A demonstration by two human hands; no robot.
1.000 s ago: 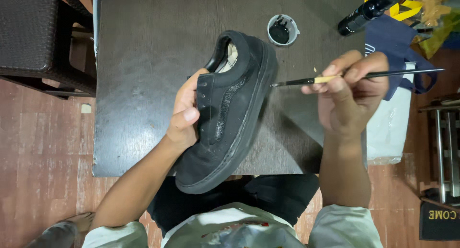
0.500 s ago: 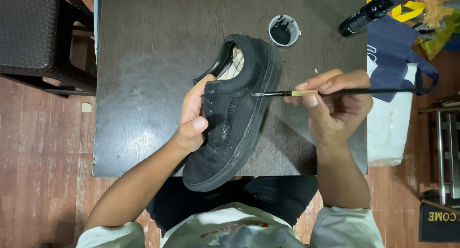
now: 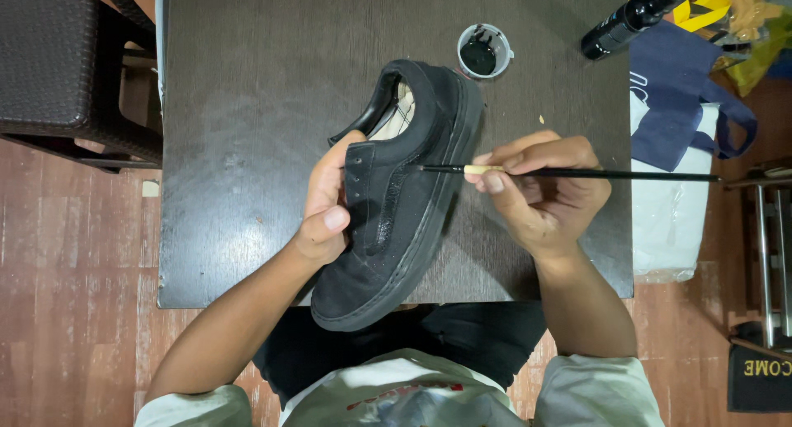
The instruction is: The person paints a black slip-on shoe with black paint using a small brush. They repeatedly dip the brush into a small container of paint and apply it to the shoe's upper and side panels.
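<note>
Brush (image 3: 569,173) tip now against shoe (image 3: 404,204)

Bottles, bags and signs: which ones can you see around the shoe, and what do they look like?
Small round tub: on the table above the shoe, white rim, black inside.
Black bottle: top right table corner, lying tilted.
Navy bag: right of the table.
White bag: below it.
Dark mat with lettering: bottom right floor.

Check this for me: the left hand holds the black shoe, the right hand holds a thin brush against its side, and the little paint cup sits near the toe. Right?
Not quite. The head view shows the paint cup by the heel of the black shoe, not the toe. The rest holds: left hand holds the shoe, right hand holds the thin brush against its side.
</note>
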